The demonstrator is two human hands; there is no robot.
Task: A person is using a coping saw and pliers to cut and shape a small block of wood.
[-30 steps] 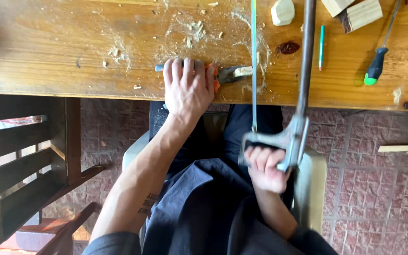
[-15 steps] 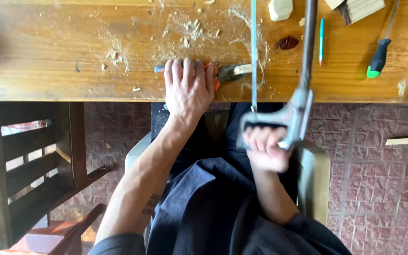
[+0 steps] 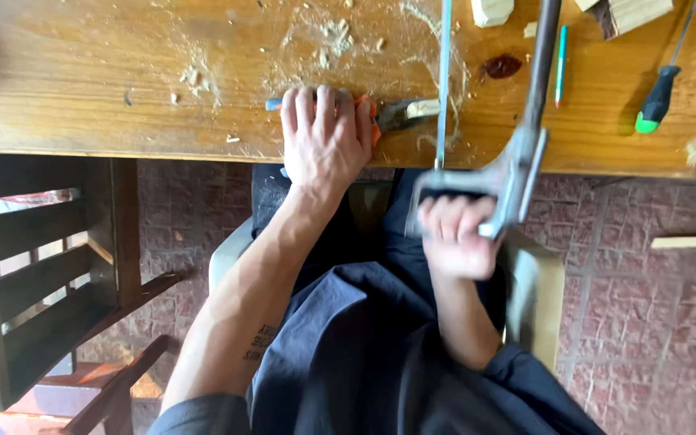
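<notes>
Small wood piece (image 3: 422,108) clamped in pliers (image 3: 392,115) at the table (image 3: 82,97) edge, blade of the hacksaw (image 3: 517,161) just beside it. Left hand (image 3: 325,137) pressed flat over the pliers' orange handles. Right hand (image 3: 454,235) fisted around the hacksaw grip, below the edge. Screwdriver (image 3: 659,95) and pencil (image 3: 561,64) farther right.

I see two bare forearms, and the left hand (image 3: 325,137) and right hand (image 3: 454,238) wear no gloves, rings or watch. Dark navy short sleeves end near the elbows, and the same loose, creased navy cloth covers the lap. A small dark tattoo (image 3: 261,342) of lettering marks the left forearm.
</notes>
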